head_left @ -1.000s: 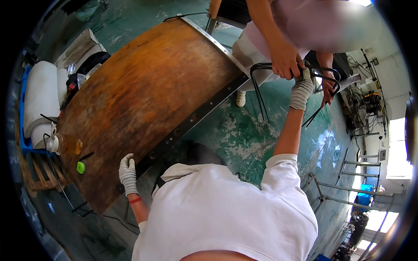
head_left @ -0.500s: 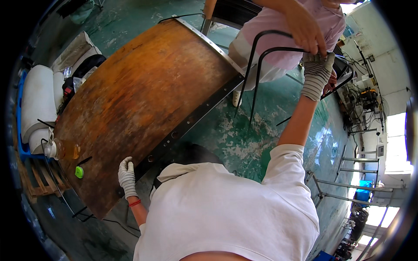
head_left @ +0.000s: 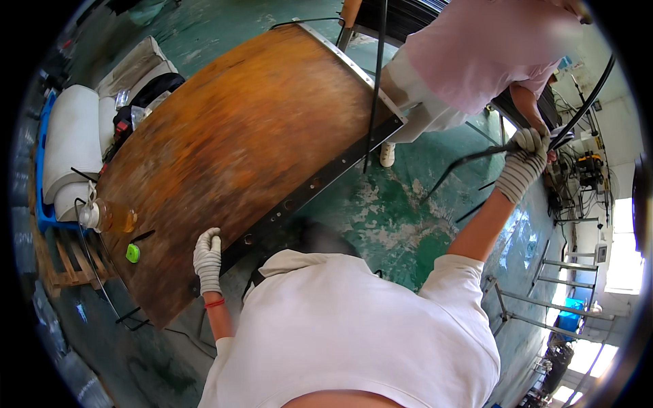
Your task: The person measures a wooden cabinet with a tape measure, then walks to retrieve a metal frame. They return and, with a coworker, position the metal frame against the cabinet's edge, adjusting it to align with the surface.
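My right hand (head_left: 527,156), in a striped work glove, is closed around a bent black metal rod frame (head_left: 469,158) at the right, away from the table. A co-worker's bare hand (head_left: 537,122) is right beside it, and whether it also holds the frame is hard to tell. Over the near edge of the brown wooden tabletop (head_left: 238,122) is my left hand (head_left: 207,260), gloved too. Its fingers are loosely bent with nothing in them. A green tape measure (head_left: 132,253) and an amber-coloured jar (head_left: 115,216) stand out on the tabletop's left part.
A dark drilled metal strip (head_left: 306,190) edges the table. White rolls (head_left: 68,149) lie in a blue crate on a wooden pallet (head_left: 64,262) at left. The co-worker in a pink shirt (head_left: 483,54) stands across from me. Metal racks (head_left: 544,299) stand at right.
My right hand and the black frame have moved right and slightly down, and the frame has turned. The co-worker's hand has shifted right. My left hand stays by the table edge.
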`<state>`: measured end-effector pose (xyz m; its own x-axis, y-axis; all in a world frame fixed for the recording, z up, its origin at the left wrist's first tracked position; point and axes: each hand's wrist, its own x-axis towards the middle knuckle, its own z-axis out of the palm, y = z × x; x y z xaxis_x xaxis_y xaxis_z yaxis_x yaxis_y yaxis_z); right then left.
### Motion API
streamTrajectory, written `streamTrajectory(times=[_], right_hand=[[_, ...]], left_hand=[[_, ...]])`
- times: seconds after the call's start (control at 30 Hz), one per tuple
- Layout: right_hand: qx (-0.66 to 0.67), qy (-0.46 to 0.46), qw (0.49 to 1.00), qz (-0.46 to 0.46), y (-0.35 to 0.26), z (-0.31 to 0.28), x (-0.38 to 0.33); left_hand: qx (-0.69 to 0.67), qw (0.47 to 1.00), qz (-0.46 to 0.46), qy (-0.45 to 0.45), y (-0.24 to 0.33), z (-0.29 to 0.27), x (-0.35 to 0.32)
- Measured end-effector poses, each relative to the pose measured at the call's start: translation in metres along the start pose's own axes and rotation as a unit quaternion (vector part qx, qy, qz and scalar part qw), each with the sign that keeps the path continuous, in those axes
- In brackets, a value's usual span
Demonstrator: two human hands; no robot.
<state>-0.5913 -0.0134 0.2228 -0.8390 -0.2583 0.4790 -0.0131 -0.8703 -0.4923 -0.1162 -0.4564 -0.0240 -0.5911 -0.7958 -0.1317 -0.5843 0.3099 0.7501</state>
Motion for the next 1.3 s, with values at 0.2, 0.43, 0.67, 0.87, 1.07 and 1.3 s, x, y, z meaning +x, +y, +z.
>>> streamTrajectory(times=[0.2,0.43,0.67,0.87,1.07,1.3], right_hand=[[0.043,0.027,0.998,-0.027,-0.004,0.047,-0.044],[0.080,0.037,0.996,0.019,0.009,0.054,-0.102],[0.153,0.091,0.982,0.055,0.037,0.022,-0.182],[0.149,0.075,0.979,0.117,0.034,0.041,-0.238],[0.090,0.038,0.966,0.239,0.035,0.050,-0.259],[-0.144,0.257,0.905,0.306,0.041,0.031,-0.287]], left_hand=[[-0.009,0.999,0.037,-0.003,0.019,-0.006,0.011],[-0.042,0.995,0.087,-0.021,0.025,-0.017,0.015],[-0.052,0.991,0.110,-0.053,0.003,-0.041,0.007],[-0.076,0.986,0.090,-0.117,-0.009,-0.056,-0.011],[-0.035,0.986,0.112,-0.121,0.000,-0.049,-0.032],[0.006,0.990,0.074,-0.120,0.008,-0.037,-0.082]])
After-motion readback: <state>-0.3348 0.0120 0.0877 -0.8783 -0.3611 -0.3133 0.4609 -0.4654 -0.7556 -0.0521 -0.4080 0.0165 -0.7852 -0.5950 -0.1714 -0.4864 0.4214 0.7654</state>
